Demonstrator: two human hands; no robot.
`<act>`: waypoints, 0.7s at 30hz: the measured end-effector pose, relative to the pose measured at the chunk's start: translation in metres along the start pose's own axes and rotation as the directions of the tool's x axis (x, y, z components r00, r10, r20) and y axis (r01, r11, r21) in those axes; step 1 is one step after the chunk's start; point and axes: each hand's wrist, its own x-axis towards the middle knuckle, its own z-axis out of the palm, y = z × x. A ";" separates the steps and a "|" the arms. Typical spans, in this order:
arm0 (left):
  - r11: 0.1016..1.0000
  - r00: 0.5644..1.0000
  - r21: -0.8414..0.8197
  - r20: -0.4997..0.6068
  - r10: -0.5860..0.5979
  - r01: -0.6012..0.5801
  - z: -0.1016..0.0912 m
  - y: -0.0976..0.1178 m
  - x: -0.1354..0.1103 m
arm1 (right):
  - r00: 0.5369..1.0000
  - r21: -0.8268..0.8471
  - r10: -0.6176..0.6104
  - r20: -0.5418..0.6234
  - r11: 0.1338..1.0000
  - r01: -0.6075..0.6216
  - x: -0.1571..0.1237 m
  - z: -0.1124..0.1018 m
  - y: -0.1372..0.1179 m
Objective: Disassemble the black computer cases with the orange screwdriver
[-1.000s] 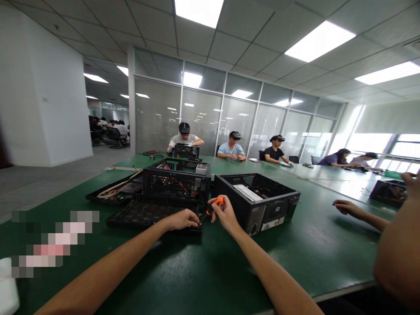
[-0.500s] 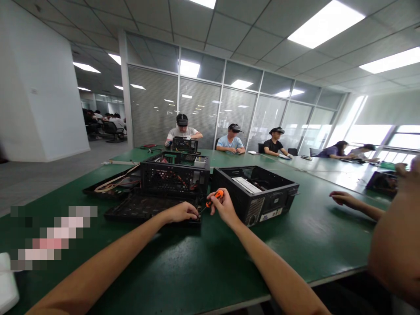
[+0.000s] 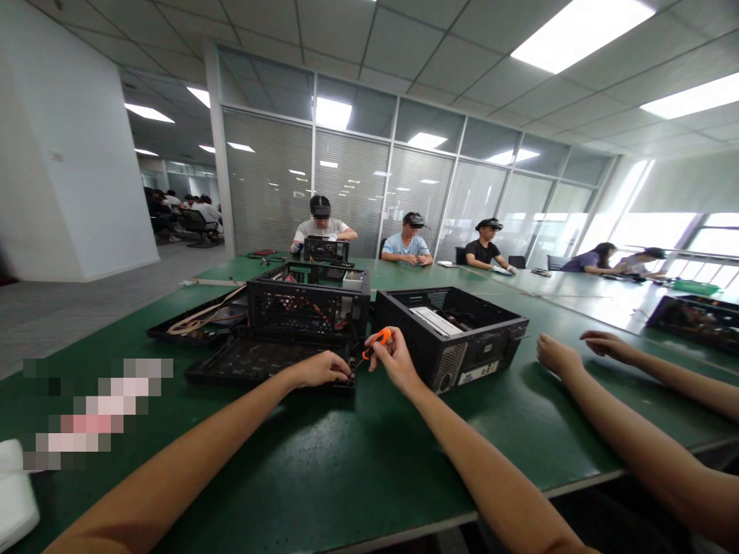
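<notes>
In the head view my right hand (image 3: 396,362) is closed around the orange handle of a screwdriver (image 3: 383,335). Its thin shaft slants down and left toward the right front corner of a flat black case panel (image 3: 248,363). At that same corner, my left hand (image 3: 322,369) has its fingertips pinched together beside the screwdriver's tip; what they hold, if anything, is too small to make out. Behind the panel stands an open black computer case (image 3: 300,306) with wires inside. Just right of my right hand lies another open computer case (image 3: 490,348).
A second panel with a looped beige cable (image 3: 196,317) lies at the left. A white object (image 3: 15,492) sits at the near left edge of the green table (image 3: 277,477). At my right, another person's forearms (image 3: 612,415) rest on the table. Several people sit across it.
My hands stay at the panel's corner, with the screwdriver tilted slightly differently. The neighbour's raised arm at the right has come down onto the table.
</notes>
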 end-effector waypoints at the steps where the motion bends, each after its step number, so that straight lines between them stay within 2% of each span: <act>1: 1.000 1.000 0.001 0.002 -0.001 0.001 0.000 0.000 0.000 | 1.000 0.000 -0.007 0.010 1.000 0.007 0.000 0.000 0.000; 6: 1.000 1.000 0.004 0.002 -0.013 0.013 -0.001 -0.004 0.002 | 1.000 -0.039 -0.007 0.005 0.999 0.007 0.002 0.000 0.003; 11: 1.000 0.999 -0.014 0.036 -0.005 0.006 -0.001 -0.007 0.004 | 0.999 -0.024 -0.013 -0.050 1.000 0.011 0.003 -0.001 0.005; 17: 1.000 0.999 -0.026 0.032 0.004 -0.004 0.000 -0.005 0.004 | 0.999 0.004 0.011 0.035 1.000 -0.012 0.001 0.004 0.000; 21: 0.999 0.999 0.010 0.038 0.036 -0.037 -0.001 -0.005 0.003 | 1.000 -0.022 0.003 0.000 1.000 -0.003 0.003 0.007 -0.001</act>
